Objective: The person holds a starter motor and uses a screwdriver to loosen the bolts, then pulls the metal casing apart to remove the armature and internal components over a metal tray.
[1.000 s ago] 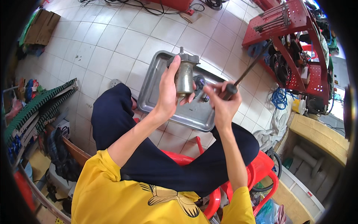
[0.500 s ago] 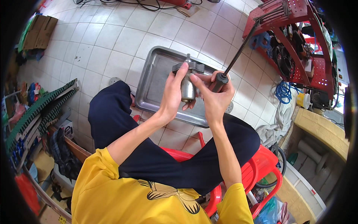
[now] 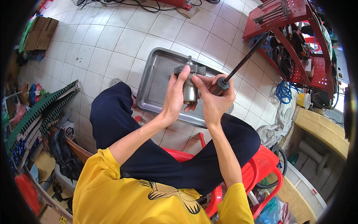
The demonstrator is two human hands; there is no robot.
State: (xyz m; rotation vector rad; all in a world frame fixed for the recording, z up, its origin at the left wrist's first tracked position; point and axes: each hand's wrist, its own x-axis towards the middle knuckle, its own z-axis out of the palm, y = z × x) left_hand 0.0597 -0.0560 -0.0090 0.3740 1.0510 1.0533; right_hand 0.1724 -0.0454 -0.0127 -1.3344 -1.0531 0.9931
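Note:
A small starter motor (image 3: 190, 92) with a silver cylindrical body, grey flanged end and thin toothed shaft stands upright above a metal tray (image 3: 143, 95). My left hand (image 3: 175, 93) is closed around its left side, the thumb on the flange. A screwdriver (image 3: 222, 84) with a dark grey handle and long black shaft points up and to the right. My right hand (image 3: 216, 99) wraps its fingers round that handle, while its thumb and fingertips also touch the motor's right side. The motor's far side is hidden.
Beyond the tray spreads a white tiled floor (image 3: 123, 41). A red perforated tool rack (image 3: 294, 44) stands at the far right, with a coiled blue hose (image 3: 283, 92) below. Cardboard (image 3: 39, 33) is at far left, a red plastic chair (image 3: 261, 168) beneath me.
The screwdriver's shaft has swung, its tip now lower and further right. The motor has shifted very slightly; both hands keep their grip.

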